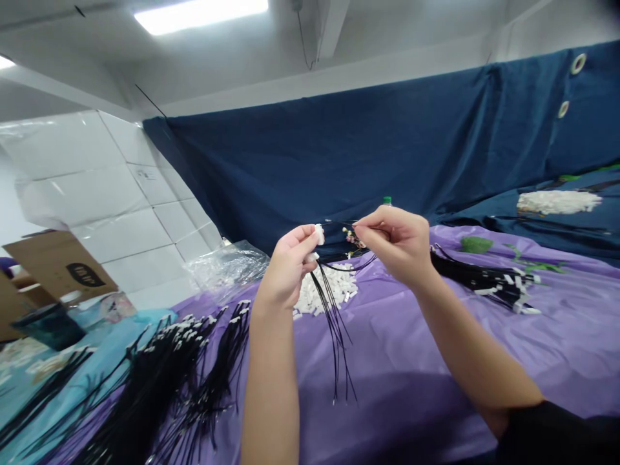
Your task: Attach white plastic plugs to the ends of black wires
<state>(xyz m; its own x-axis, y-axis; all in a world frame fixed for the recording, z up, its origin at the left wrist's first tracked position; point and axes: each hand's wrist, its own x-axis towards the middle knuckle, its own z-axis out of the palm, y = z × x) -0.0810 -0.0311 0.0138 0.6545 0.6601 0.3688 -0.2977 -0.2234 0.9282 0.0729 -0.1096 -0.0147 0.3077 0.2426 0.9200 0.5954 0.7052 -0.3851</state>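
My left hand [289, 261] is closed in a pinch on small white plastic connectors [319, 234], with several thin black wires [330, 310] hanging below it. My right hand [394, 242] is closed on a thin black wire [341, 223], whose end points left toward the connector at my left fingertips. Whether that end touches the connector is too small to tell. A heap of loose white connectors [334, 287] lies on the purple cloth [378, 361] beneath and beyond my hands.
Bundles of black wires with white ends [169, 361] lie on the left, and another bundle [489, 278] on the right. Clear plastic wrap [227, 268] and a cardboard box [62, 265] stand farther left. A blue curtain [314, 155] hangs behind, with a green bottle cap [387, 201] before it.
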